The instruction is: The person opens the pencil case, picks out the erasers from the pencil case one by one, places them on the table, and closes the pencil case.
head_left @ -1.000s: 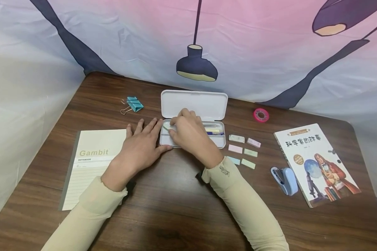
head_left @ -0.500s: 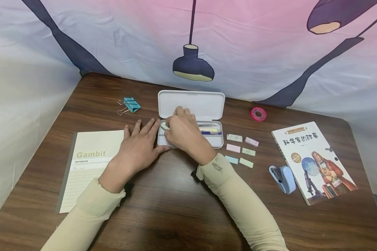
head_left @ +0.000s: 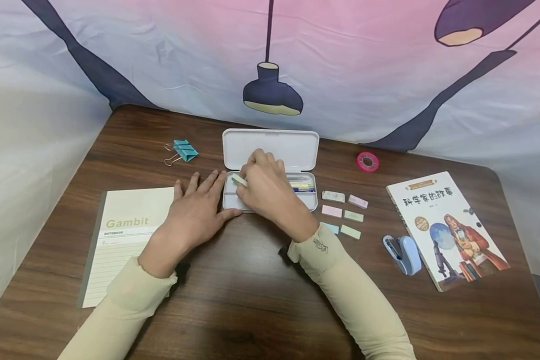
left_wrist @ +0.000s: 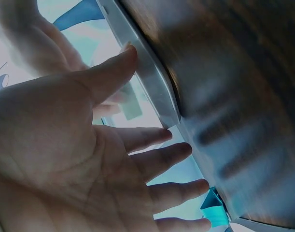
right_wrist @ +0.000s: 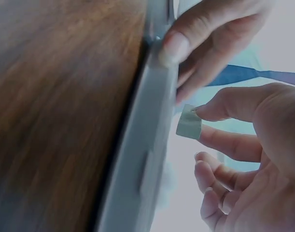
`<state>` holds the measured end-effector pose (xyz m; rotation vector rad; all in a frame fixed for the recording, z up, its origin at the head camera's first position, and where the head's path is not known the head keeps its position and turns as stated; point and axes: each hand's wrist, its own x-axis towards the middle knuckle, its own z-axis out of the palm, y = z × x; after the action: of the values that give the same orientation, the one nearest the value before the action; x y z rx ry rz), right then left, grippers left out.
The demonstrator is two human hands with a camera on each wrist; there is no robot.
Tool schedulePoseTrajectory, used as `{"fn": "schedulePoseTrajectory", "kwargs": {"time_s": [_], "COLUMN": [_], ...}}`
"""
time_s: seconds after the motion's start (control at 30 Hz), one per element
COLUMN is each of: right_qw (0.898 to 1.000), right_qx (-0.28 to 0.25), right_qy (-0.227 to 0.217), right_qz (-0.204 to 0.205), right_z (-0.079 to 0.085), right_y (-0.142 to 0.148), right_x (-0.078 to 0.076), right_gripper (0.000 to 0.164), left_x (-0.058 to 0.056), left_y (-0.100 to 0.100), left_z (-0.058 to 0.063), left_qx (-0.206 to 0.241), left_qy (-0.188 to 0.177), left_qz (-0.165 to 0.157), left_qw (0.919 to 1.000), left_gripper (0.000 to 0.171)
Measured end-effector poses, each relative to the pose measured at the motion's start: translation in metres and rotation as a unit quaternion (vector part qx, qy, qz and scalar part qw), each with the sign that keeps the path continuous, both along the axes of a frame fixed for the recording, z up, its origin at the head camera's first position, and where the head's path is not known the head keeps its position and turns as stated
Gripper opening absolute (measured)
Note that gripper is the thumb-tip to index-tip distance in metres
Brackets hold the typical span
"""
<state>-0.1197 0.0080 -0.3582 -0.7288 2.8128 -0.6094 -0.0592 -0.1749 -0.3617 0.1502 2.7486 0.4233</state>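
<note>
My right hand (head_left: 267,187) pinches a pale green eraser (head_left: 239,179) between thumb and index finger, over the left part of an open white pencil case (head_left: 270,145). In the right wrist view the eraser (right_wrist: 189,123) sticks out past the fingertips, and the other fingers curl loosely. My left hand (head_left: 198,212) lies at the case's left end with fingers spread; its thumb (left_wrist: 123,65) rests on the front wall. Several pens (head_left: 303,187) lie in the case's back compartment, partly hidden by my right hand.
Right of the case lie several pastel erasers (head_left: 332,211). Farther right are a blue stapler (head_left: 402,255), a book (head_left: 445,230) and pink tape (head_left: 367,162). A notebook (head_left: 121,245) lies under my left forearm, and a teal binder clip (head_left: 185,150) sits behind it.
My right hand has shifted slightly rightward relative to the case with the eraser, which now shows more of its length. The left hand stays at the case's end. The head view has drifted slightly.
</note>
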Motion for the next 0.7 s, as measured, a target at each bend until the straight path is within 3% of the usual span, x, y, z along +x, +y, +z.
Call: {"fn": "schedulePoseTrajectory", "kwargs": {"time_s": [0.17, 0.53, 0.7], "right_qw": [1.000, 0.997, 0.994], "right_qx": [-0.005, -0.027, -0.032], "right_qy": [0.014, 0.075, 0.096], "right_qz": [-0.007, -0.014, -0.034], "right_z": [0.006, 0.007, 0.002], "right_y": [0.025, 0.087, 0.118], "right_x": [0.015, 0.054, 0.072], "right_gripper": [0.027, 0.022, 0.019], "left_x": [-0.001, -0.006, -0.008], "left_y": [0.002, -0.010, -0.011], "left_z": [0.001, -0.024, -0.025], "left_qx": [-0.006, 0.010, 0.007], "left_qy": [-0.005, 0.001, -0.002], "left_qz": [-0.003, 0.001, -0.006], "left_qw": [1.0000, 0.9999, 1.0000], "left_gripper": [0.097, 0.101, 0.103]}}
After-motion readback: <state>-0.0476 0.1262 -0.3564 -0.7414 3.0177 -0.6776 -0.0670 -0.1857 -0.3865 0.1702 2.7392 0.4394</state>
